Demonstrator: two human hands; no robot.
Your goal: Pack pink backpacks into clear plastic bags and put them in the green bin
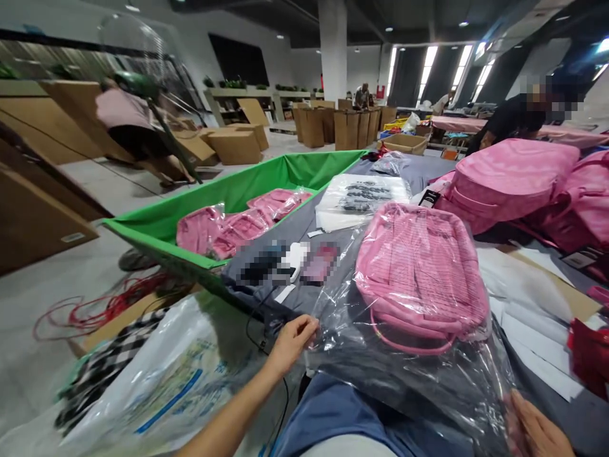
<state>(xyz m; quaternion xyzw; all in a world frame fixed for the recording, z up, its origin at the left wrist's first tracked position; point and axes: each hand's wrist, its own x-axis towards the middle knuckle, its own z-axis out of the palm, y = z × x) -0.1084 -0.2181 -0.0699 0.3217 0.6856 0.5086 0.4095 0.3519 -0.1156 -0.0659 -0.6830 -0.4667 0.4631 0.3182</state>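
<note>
Pink backpack [421, 273] in clear bag [404, 355] lies straight ahead, long axis pointing away; left hand [291, 343] & right hand [535, 431] each pinch bag's near edge.

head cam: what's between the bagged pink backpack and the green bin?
On the grey table between the pink backpack and the green bin: small blurred items, one white, one pinkish. Farther back lies a stack of clear plastic bags.

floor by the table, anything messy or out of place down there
Yes: a red cord lies in loose tangled loops on the floor left of the green bin, spreading across open floor rather than being coiled up. The pink backpack in its clear bag looks tidy.
</note>
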